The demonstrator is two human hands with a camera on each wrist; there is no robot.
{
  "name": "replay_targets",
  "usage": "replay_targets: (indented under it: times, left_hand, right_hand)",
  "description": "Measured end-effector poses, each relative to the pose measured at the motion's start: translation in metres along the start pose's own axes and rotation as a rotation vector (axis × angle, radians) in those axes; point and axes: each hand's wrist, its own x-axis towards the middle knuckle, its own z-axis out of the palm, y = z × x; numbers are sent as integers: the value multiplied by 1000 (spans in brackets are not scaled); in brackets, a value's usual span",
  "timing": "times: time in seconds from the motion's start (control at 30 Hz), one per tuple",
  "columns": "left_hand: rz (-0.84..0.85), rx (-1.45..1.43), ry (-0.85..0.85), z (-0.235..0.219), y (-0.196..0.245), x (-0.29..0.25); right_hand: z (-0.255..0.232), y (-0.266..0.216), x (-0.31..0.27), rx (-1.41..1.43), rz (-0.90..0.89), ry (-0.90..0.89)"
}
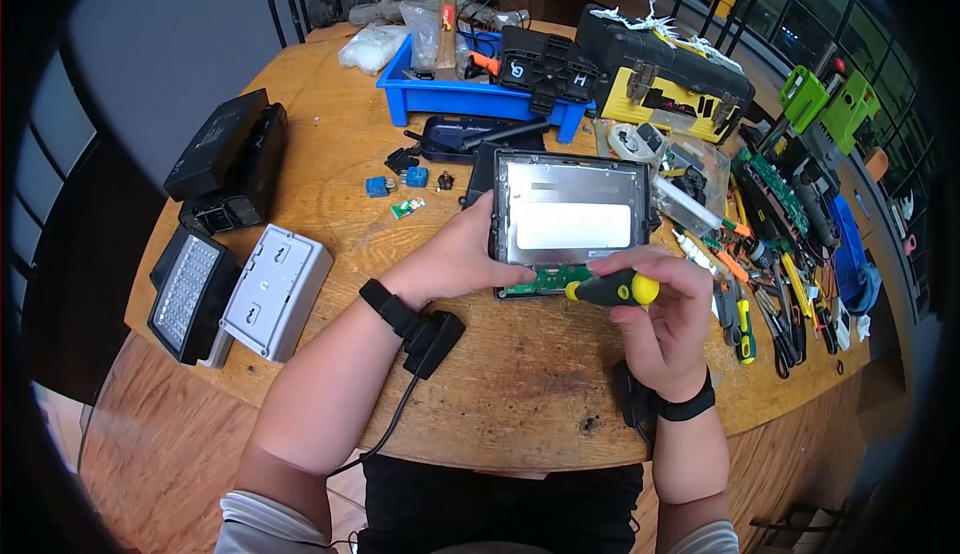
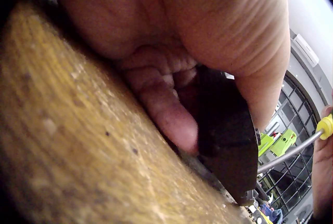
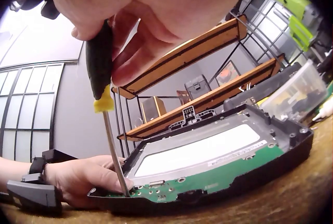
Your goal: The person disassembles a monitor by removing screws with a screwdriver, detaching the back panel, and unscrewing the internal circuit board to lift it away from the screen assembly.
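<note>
Seemingly screw work, I judge from afar: right hand [image 1: 680,319] pinching screwdriver [image 1: 608,290], left hand [image 1: 458,254] gripping panel [image 1: 575,226] beside it (next: steady twist).

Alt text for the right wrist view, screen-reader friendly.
Right hand holding a screwdriver upright, tip down at the left end of a green board in an open black casing. Left hand grips the casing's left end on a wooden table; shelves behind.
</note>
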Motion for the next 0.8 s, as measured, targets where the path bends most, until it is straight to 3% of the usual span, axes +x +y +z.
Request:
replay_targets:
  times: [0.53, 0.6, 0.7, 0.8]
  left_hand:
    - [2, 8, -2, -1, -2, 1]
    - [-4, 15, 0, -1, -3, 1]
    - [0, -5, -6, 0, -3, 1]
    - [10, 48, 2, 0, 5, -1]
  right_hand:
    - [0, -8, 5, -43, -32, 12]
    - [-5, -13, 8, -265, -109, -95]
    - [-4, -21, 7, -416, -146, -110]
    - [0, -19, 5, -353, -148, -102]
